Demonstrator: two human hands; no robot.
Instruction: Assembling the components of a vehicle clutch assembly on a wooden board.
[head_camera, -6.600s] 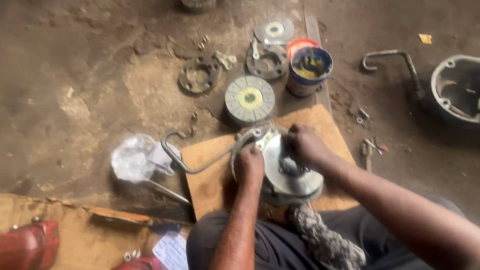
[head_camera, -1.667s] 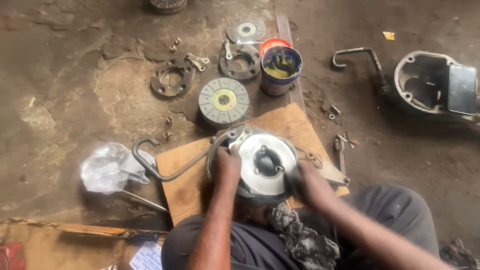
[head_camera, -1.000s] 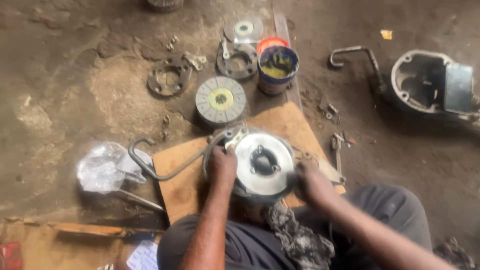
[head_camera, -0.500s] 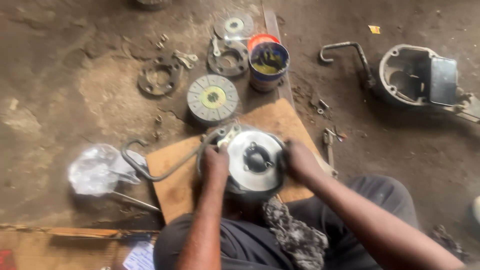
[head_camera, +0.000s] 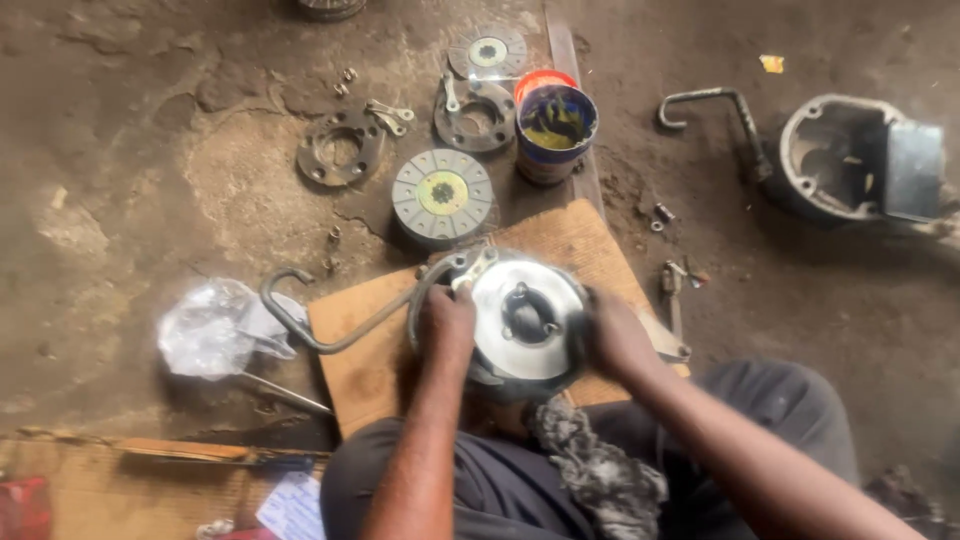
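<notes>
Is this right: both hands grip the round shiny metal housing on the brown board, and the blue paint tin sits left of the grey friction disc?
Not quite. In the head view both hands, left hand and right hand, do grip the round shiny metal housing on the brown board, but the blue paint tin sits right of the grey friction disc, not left.

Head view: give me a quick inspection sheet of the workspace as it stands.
Surface: bare dirt floor, wooden board under the work.
Job's things: round shiny metal drum on the board.
Clutter: friction disc, ring plates, paint can, bent crank rod, plastic bag, grey housing.
Grippers: left hand and right hand grip the drum's opposite edges.
Cables: nothing seen.
Surroundings: rag on the person's lap.
</notes>
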